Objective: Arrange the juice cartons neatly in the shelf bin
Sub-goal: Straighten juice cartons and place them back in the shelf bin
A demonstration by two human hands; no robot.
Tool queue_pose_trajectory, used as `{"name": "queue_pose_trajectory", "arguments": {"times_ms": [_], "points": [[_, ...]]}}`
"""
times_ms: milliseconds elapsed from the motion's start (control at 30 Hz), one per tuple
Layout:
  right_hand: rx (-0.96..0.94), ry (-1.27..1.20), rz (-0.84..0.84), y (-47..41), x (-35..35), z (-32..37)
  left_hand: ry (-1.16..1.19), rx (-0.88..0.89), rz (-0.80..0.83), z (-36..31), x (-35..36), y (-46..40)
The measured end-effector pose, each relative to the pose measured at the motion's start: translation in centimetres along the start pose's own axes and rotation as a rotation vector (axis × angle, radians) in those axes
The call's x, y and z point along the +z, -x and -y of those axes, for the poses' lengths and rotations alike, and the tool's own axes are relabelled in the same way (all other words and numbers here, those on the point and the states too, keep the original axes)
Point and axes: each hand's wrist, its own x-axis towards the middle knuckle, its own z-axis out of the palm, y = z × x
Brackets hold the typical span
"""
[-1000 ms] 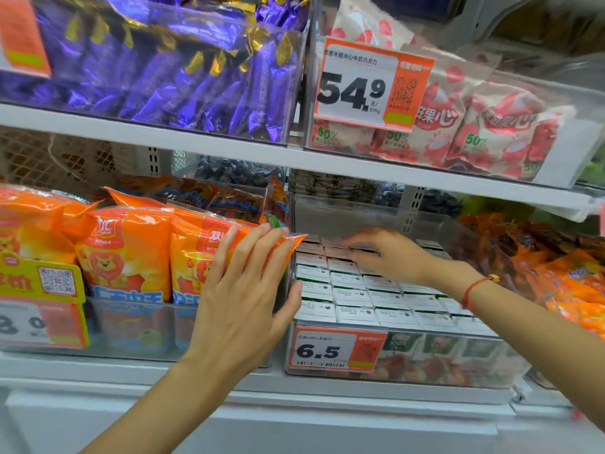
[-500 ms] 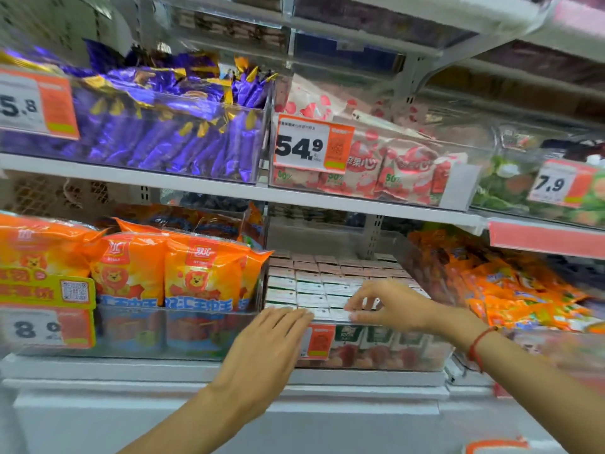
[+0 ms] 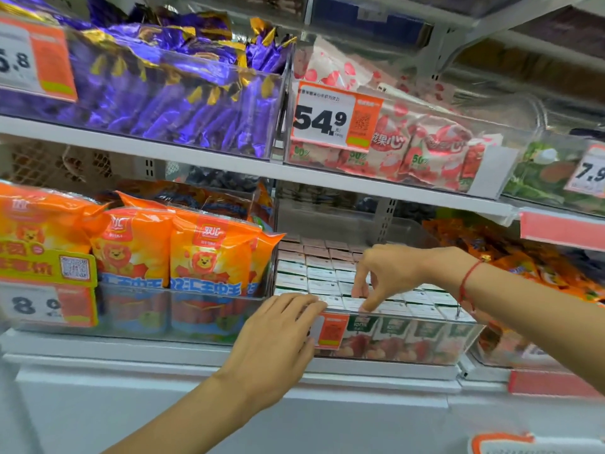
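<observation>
Fingers (image 3: 368, 298) of right hand (image 3: 393, 270) curled, tips on carton tops; left hand (image 3: 278, 335) flat against bin (image 3: 465, 342) front; cartons (image 3: 327, 276) upright, tops up, packed in rows.

Juice cartons (image 3: 322, 276) stand in rows in a clear bin (image 3: 458, 342). The left hand (image 3: 275, 342) lies flat against the bin's front left corner, covering part of an orange tag (image 3: 330, 330). The right hand (image 3: 389, 273) reaches down, fingertips (image 3: 365, 308) on the front cartons.
</observation>
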Motion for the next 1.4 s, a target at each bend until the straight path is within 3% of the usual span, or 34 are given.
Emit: {"name": "queue_pose_trajectory", "arguments": {"times_ms": [200, 567, 667, 800, 933, 1100, 1267, 1400], "points": [[-0.021, -0.061, -0.118, 0.5, 0.8, 0.1, 0.020, -0.050, -0.108, -0.2, 0.2, -0.6], [0.013, -0.278, -0.490, 5.5, -0.2, 0.2, 0.004, -0.103, -0.099, -0.5, 0.3, -1.2], [-0.037, -0.348, -0.630, 7.8, -1.0, 1.9, 0.210, -0.112, -0.100, -2.1, -1.2, -2.0], [-0.110, -0.564, -0.753, 10.3, -0.7, 5.0, 0.778, -0.130, -0.089, -4.7, -4.2, -2.8], [-0.056, -0.787, -0.832, 11.2, 2.2, 7.3, 1.055, -0.225, -0.050, -5.5, -5.4, -1.8], [0.087, -1.275, -0.779, 9.9, 8.7, 10.2, 1.155, -0.419, 0.039, -6.0, -4.0, 0.1], [0.144, -1.355, -0.699, 9.5, 11.2, 10.7, 1.308, -0.618, 0.270, -6.2, -3.4, 0.9], [0.182, -1.388, -0.655, 9.4, 11.5, 10.4, 1.307, -0.622, 0.331, -5.7, -3.3, 1.0]]}}
